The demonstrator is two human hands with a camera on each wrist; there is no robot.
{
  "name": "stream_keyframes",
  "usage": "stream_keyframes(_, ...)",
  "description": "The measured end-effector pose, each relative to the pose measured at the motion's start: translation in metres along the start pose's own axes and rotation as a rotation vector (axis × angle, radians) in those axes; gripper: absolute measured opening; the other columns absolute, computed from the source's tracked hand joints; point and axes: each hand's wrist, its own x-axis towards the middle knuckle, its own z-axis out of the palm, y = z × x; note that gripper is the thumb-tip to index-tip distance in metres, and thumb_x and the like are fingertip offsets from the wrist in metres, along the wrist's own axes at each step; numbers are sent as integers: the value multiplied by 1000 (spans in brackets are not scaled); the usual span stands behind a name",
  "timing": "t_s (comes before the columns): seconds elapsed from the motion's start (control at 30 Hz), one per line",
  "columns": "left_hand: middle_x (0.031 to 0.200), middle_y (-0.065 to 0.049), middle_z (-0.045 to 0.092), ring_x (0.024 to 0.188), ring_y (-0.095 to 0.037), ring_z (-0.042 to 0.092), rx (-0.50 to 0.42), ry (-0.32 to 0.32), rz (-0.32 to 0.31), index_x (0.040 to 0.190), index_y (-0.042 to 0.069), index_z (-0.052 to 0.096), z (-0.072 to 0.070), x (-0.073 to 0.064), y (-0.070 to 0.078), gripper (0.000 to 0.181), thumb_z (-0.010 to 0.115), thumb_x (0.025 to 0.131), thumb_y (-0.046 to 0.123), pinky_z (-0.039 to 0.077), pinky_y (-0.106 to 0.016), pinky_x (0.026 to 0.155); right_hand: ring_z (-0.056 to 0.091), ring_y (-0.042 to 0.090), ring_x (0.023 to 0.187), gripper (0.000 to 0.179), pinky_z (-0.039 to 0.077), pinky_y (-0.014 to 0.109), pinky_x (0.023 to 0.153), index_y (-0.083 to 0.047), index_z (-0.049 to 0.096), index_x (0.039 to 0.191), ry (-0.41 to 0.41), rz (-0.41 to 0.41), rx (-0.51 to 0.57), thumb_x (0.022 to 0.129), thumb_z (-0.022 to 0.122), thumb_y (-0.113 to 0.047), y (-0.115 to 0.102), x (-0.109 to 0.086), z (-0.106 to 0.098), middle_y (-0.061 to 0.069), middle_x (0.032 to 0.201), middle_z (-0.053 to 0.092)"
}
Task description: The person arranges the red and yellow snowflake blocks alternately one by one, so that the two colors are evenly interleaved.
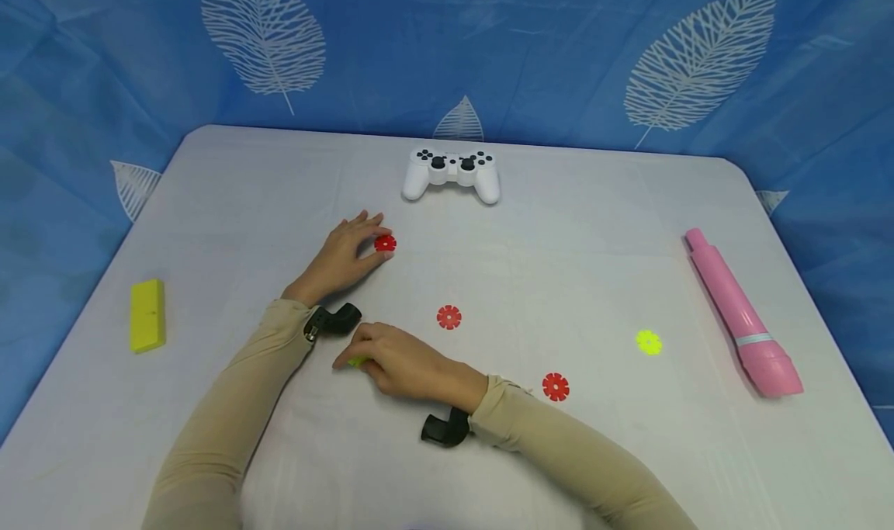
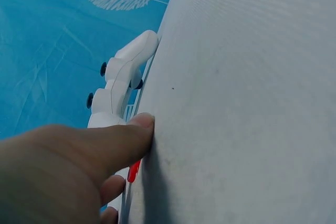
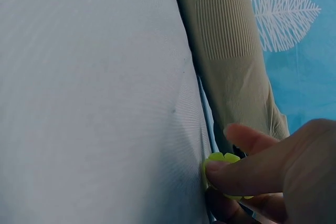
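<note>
Discs [image 1: 449,317] with notched rims number five: three red, two yellow-green. One yellow-green disc [image 3: 223,158] is pinched between the thumb and fingers of the right hand [image 1: 401,361], close to the bench [image 1: 594,235]. One red disc [image 1: 385,243] sits between the thumb and forefinger of the left hand [image 1: 338,258], farther up the bench; whether those fingers grasp it or merely flank it cannot be told. The other two red discs [image 1: 556,387] lie flat, one just beyond the right hand, one near the right sleeve [image 1: 573,452]. The second yellow-green disc [image 1: 649,342] lies well apart, toward the right. Each wrist bears one black device [image 1: 447,429], two in all. One white game controller [image 1: 452,174] with two black thumbsticks rests near the far edge. One yellow block [image 1: 147,316] lies at the left, and one long pink object [image 1: 736,305] with a single pale band at the right. Behind hangs blue cloth [image 1: 545,57], five pale leaf prints [image 1: 263,37] showing in the head view.
</note>
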Motion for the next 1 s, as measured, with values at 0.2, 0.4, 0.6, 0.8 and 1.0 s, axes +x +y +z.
stream_keyframes(0.2, 144, -13, 36, 139, -30, 21, -4, -2, 3, 121, 8, 56, 0, 0, 0, 42, 62, 85, 29, 10, -49, 114, 55, 8, 98, 32, 42, 12, 89, -15, 65, 110, -7, 12, -18, 86, 51, 1, 0, 0, 0, -1, 99, 61)
stream_keyframes(0.4, 144, -12, 37, 139, -30, 22, -1, 7, 12, 121, 8, 56, 0, 0, -1, 41, 62, 85, 29, 11, -49, 114, 54, 6, 94, 31, 41, 9, 83, -14, 66, 109, -3, 29, 16, 86, 52, 0, 2, 1, 0, -2, 100, 62)
stream_keyframes(0.6, 144, -12, 36, 139, -31, 22, -1, 5, 20, 121, 9, 56, 1, 0, -3, 42, 62, 85, 30, 12, -49, 114, 54, 4, 87, 30, 40, 7, 75, -14, 66, 108, 19, 52, 58, 84, 54, 0, 5, 0, -3, -2, 101, 63)
stream_keyframes(0.8, 144, -13, 37, 138, -31, 22, -4, 3, 24, 121, 8, 56, 0, 0, -3, 42, 62, 85, 30, 12, -49, 114, 56, 4, 88, 28, 43, 11, 76, -15, 67, 107, 51, 120, 103, 82, 59, -3, 12, 1, -11, -4, 101, 64)
stream_keyframes(1.0, 144, -13, 36, 138, -32, 22, 1, -3, 24, 121, 8, 56, -1, 0, -3, 42, 62, 85, 29, 11, -50, 114, 55, 7, 80, 26, 43, 16, 71, -14, 68, 105, 143, 170, 152, 80, 65, -7, 28, 2, -22, -2, 97, 66)
